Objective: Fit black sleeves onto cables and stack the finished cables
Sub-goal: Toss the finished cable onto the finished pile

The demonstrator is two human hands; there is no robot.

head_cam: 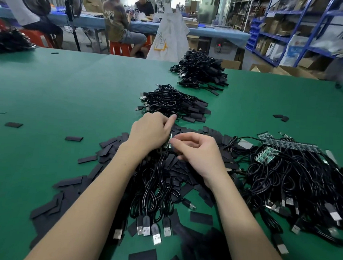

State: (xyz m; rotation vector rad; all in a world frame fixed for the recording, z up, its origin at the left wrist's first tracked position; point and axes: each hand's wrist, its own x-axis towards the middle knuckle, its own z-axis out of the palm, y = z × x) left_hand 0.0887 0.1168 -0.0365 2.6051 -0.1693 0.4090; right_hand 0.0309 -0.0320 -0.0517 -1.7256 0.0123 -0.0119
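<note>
My left hand (pixel 150 132) grips the board ends of a bundle of black USB cables (pixel 156 196), index finger stretched out. The bundle hangs toward me, its USB plugs (pixel 152 228) lying on the mat. My right hand (pixel 197 150) pinches at the small green circuit board (pixel 168 143) between the two hands; whether it holds a sleeve is hidden. Loose flat black sleeves (pixel 107 146) lie scattered under and around both hands. Two stacks of sleeved cables sit beyond, the nearer stack (pixel 173 103) just past my left hand and the farther stack (pixel 200 71) behind it.
A large tangle of unsleeved cables with green boards (pixel 294 174) lies to the right. Stray sleeves (pixel 13 125) dot the green mat (pixel 60 89). Another cable heap (pixel 9 40) sits far left. People sit at a blue bench behind, with shelving at right.
</note>
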